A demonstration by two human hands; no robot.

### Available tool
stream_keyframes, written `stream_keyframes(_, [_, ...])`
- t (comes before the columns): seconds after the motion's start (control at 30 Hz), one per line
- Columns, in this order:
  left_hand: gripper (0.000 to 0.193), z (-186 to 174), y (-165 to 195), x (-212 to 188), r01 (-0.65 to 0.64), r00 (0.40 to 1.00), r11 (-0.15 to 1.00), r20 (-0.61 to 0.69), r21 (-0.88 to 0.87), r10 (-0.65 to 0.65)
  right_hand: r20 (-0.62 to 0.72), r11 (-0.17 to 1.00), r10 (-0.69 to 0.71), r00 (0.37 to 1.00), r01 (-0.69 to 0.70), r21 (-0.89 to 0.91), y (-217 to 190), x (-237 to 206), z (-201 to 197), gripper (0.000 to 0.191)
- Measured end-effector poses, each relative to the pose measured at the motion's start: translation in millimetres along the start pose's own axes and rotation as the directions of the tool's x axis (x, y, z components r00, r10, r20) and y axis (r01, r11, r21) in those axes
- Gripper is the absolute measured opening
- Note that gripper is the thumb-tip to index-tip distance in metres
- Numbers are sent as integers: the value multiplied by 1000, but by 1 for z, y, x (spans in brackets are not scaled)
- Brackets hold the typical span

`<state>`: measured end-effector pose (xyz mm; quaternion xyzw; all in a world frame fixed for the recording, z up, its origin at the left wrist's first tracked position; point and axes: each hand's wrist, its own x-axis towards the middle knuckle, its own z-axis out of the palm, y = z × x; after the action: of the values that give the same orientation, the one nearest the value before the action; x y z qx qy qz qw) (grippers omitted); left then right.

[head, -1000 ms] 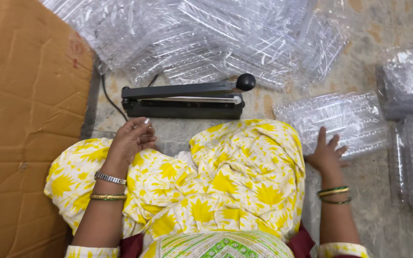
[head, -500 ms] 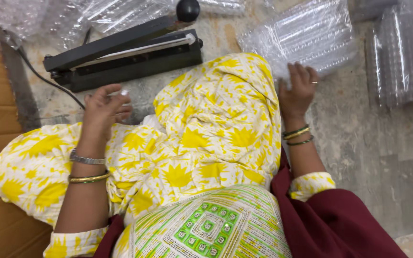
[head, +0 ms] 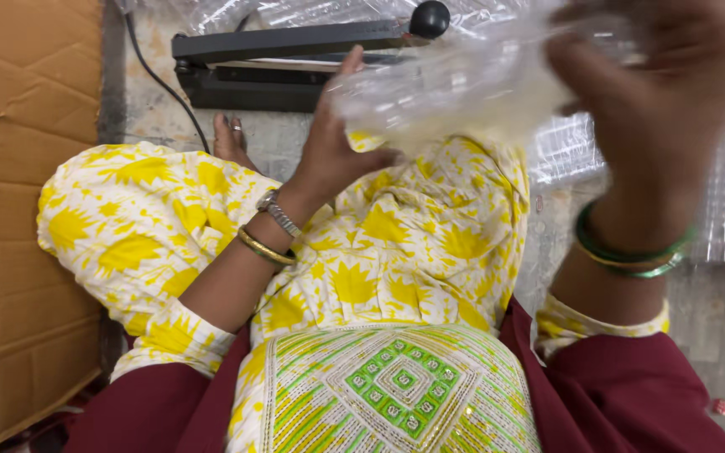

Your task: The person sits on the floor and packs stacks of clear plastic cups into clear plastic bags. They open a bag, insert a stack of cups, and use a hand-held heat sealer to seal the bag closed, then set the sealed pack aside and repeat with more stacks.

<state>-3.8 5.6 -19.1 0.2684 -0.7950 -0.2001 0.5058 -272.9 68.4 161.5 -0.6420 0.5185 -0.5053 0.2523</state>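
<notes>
In front of the black bar-shaped heat sealer (head: 295, 63), a clear crinkled plastic bag (head: 455, 84) is held lengthwise between both hands, clamped by left hand (head: 337, 147) and right hand (head: 656, 92).

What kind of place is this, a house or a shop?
Probably a small packing workplace on the floor of a home or workshop. A black tabletop heat sealer with a knob handle sits on the stone floor, clear plastic packs lie heaped around it, and flattened brown cardboard lies alongside.
</notes>
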Motion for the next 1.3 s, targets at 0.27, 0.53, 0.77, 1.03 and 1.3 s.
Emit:
stream_keyframes(0.27, [51, -89, -52, -59, 550, 813, 776, -14, -310, -582, 376, 917, 68, 924, -207, 340, 53, 34, 101, 27])
stream_keyframes(0.53, [79, -112, -46, -56, 482, 867, 847, -15, -224, -498, 586, 989, 49, 809, -121, 83, 112, 17, 117, 108])
stream_keyframes(0.77, [24, -136, -11, 13, 370, 919, 816, 49, -445, -390, 428, 988, -149, 892, 151, 29, 130, 6, 130, 139])
stream_keyframes(1.03, [12, -154, -2, 25, 280, 885, 805, -185, -523, -428, 288, 954, -182, 940, 97, 285, 85, 37, 170, 32])
stream_keyframes(1.3, [20, -175, 8, 23, 252, 899, 954, -326, -164, -294, 477, 948, 237, 846, -309, 78, 42, 52, 214, 35])
